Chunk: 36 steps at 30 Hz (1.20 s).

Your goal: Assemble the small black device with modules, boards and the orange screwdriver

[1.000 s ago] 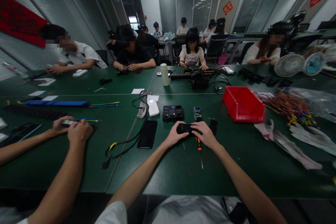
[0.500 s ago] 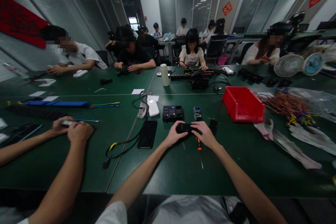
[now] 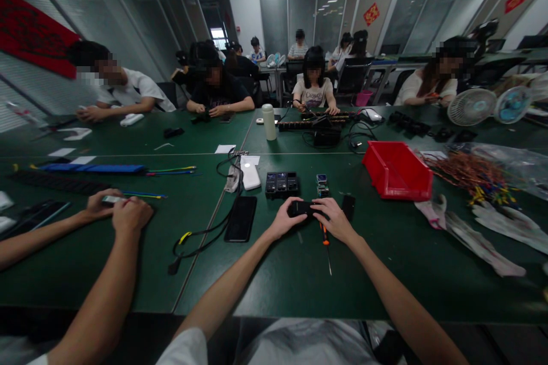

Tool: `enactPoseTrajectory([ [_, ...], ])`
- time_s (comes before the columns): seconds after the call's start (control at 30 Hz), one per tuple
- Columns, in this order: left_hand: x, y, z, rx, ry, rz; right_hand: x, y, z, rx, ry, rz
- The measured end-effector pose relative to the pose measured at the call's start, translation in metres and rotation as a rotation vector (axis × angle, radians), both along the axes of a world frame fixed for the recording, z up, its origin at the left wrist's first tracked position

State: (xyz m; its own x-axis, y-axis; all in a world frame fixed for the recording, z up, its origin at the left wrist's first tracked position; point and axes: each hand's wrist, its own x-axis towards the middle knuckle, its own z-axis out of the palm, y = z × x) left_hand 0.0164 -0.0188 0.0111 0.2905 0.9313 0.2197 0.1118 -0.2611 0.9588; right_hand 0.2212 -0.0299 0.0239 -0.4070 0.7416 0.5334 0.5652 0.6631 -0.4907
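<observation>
Between my two hands is a small black rectangular case (image 3: 303,209), held low over the green table (image 3: 265,279). My left hand (image 3: 286,218) grips its left end with thumb and fingers. On the right end, my right hand (image 3: 331,215) closes from above. A screwdriver (image 3: 325,238) with an orange and black handle lies just under my right hand, blade toward me. Beyond the hands sit a black block with several square compartments (image 3: 281,184) and a small circuit board part (image 3: 322,183). To the right, a flat black piece (image 3: 348,206) lies close by.
Left of my hands lie a black phone (image 3: 240,219), a looped black cable (image 3: 201,234) and a white device (image 3: 250,174). A red bin (image 3: 398,171), gloves (image 3: 475,236) and bundled wires (image 3: 479,174) are at right. A co-worker's hands (image 3: 124,214) work at left.
My hands and the black case stay almost in place. The whole view has shifted only very slightly.
</observation>
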Motion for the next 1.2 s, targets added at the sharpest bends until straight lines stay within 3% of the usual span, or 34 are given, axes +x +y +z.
enactPoseTrajectory([
  [0.4, -0.001, 0.000, 0.002, -0.044, -0.024, -0.005, -0.002, -0.001, 0.000, -0.028, -0.010, -0.013],
  [0.67, 0.001, -0.002, 0.000, -0.291, -0.214, -0.044, -0.003, -0.001, 0.000, -0.043, -0.005, -0.019],
  [1.2, 0.001, 0.003, -0.002, -0.382, -0.462, -0.058, -0.003, 0.003, -0.012, -0.011, 0.085, -0.001],
])
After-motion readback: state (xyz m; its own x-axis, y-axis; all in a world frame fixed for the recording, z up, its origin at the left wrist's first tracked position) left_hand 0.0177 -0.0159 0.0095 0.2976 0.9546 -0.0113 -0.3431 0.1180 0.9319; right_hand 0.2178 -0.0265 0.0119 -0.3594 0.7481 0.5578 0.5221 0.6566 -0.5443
